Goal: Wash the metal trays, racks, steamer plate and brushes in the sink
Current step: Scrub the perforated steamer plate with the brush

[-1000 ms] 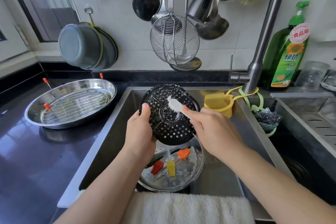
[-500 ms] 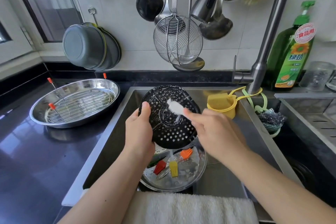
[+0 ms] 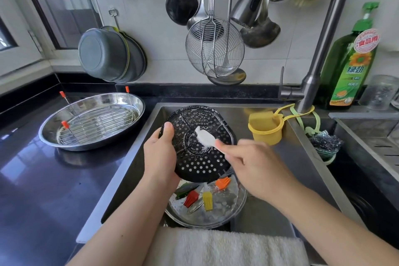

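My left hand (image 3: 160,155) grips the left edge of a black perforated steamer plate (image 3: 200,157), held tilted over the sink (image 3: 269,114). My right hand (image 3: 257,166) holds a white brush (image 3: 205,137) whose soapy head presses on the plate's centre. Below the plate, a round metal tray (image 3: 226,211) in the sink holds red (image 3: 191,197), yellow (image 3: 208,200) and orange (image 3: 223,182) silicone brushes. On the black counter to the left, an oval metal tray (image 3: 129,101) holds a wire rack (image 3: 95,124) with orange-tipped legs.
A tall faucet (image 3: 317,60) rises at the sink's right rear, with a yellow sponge holder (image 3: 266,134) hung from it. A green detergent bottle (image 3: 349,67) stands behind. Ladles and a wire skimmer (image 3: 214,49) hang above. A white towel (image 3: 226,248) lies over the sink's front edge.
My right hand has drawn back a little to the right and the brush head has shifted across the plate's centre. My left hand keeps the plate in place.
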`<state>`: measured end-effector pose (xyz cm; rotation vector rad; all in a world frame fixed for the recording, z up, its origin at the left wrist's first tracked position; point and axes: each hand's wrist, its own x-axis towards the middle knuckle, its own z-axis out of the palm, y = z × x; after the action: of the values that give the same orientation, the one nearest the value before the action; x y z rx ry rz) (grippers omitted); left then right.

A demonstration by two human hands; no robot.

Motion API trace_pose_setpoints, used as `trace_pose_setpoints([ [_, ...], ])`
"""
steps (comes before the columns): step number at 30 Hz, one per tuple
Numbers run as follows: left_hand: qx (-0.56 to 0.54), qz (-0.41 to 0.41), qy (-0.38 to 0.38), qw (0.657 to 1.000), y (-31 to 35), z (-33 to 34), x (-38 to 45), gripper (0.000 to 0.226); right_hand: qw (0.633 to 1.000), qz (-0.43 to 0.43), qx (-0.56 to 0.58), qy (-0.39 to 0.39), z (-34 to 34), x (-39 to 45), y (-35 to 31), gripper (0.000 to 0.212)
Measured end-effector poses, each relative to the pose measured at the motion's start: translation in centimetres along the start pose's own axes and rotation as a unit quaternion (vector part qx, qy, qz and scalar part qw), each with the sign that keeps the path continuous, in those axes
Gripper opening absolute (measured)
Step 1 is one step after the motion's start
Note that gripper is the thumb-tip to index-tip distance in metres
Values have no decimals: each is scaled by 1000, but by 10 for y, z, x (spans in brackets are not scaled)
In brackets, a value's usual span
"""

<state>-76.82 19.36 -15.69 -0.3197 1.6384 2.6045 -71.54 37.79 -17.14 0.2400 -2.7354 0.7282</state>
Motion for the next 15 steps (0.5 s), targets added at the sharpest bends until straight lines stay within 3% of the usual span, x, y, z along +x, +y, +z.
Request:
trace_pose_setpoints([
  [4,5,7,4,1000,-2,1,1,29,993,66,-60,73,-11,14,21,43],
  [8,-25,0,34,999,1,-3,6,29,1000,0,-5,-24,0,-7,1,44],
  [12,-23,9,24,999,1,-3,6,31,995,64,-52,52,-9,16,19,44],
  [15,-32,8,35,999,-1,-2,6,31,1000,6,-21,-5,-1,-3,-3,45],
])
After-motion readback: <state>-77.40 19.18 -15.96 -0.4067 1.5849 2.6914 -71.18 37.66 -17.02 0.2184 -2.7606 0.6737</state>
